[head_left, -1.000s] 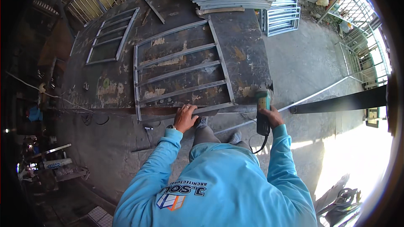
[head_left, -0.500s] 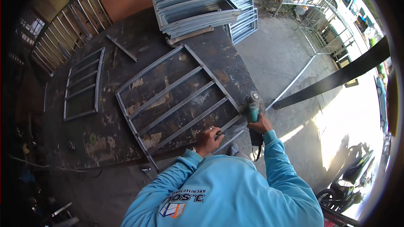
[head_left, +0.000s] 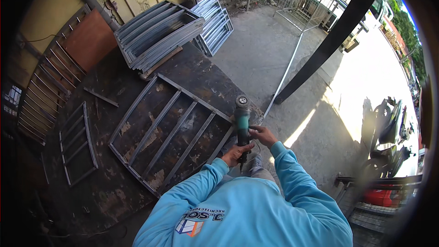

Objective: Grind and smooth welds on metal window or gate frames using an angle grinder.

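A teal and black angle grinder [head_left: 243, 121] is upright in front of me, its head pointing away, beside the near right corner of the metal frame. My left hand [head_left: 234, 154] is closed around the lower black end of its body. My right hand [head_left: 264, 136] is at the grinder's right side, fingers stretched toward it and the tips at or against the body. The grey metal frame [head_left: 157, 119] with several crossbars lies flat on the dark, worn table [head_left: 109, 180].
Stacked metal frames [head_left: 160, 32] stand at the table's far end, with more frames [head_left: 214, 25] behind. A smaller frame [head_left: 80, 144] and a loose bar [head_left: 100, 97] lie to the left. A dark post [head_left: 329, 45] slants up on the right. Motorcycles [head_left: 388, 128] stand far right.
My left hand has moved from the frame's near bar to the grinder's lower end. My right hand has loosened from around the grinder to its side. The view has turned rightward.
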Demonstrator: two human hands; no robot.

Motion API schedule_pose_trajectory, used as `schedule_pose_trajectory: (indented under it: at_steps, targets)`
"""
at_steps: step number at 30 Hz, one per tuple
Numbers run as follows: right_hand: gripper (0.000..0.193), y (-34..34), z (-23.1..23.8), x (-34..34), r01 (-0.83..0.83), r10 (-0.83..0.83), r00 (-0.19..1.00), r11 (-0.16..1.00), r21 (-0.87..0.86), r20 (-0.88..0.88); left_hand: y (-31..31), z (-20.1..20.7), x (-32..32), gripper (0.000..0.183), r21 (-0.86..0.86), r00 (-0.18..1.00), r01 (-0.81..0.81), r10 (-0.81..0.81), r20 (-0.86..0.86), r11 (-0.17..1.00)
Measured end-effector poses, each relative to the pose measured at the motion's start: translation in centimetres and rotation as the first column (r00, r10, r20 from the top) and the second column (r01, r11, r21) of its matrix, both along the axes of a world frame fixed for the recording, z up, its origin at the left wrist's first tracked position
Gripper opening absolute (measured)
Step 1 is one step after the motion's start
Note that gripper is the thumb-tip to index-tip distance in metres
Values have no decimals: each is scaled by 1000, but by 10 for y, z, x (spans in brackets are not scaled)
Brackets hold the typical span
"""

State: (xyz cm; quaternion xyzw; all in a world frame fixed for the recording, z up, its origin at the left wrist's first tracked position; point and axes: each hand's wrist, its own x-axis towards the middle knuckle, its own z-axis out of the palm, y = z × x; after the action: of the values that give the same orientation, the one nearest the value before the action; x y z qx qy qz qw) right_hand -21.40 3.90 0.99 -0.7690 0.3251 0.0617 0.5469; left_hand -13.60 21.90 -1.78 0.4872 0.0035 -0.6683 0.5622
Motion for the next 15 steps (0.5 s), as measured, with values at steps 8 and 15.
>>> schedule_pose_trajectory:
  at_steps: [8, 15]
  targets:
    - [79, -35, -30, -44, 143, -338, 940, 517, 844, 47, -19, 26, -48, 36, -120, 949, -157, 116, -294, 980]
    - [80, -70, 6, -44, -254, -359, 868, 274, 928, 344, -55, 50, -102, 53, -347, 980, 198, -197, 39, 917]
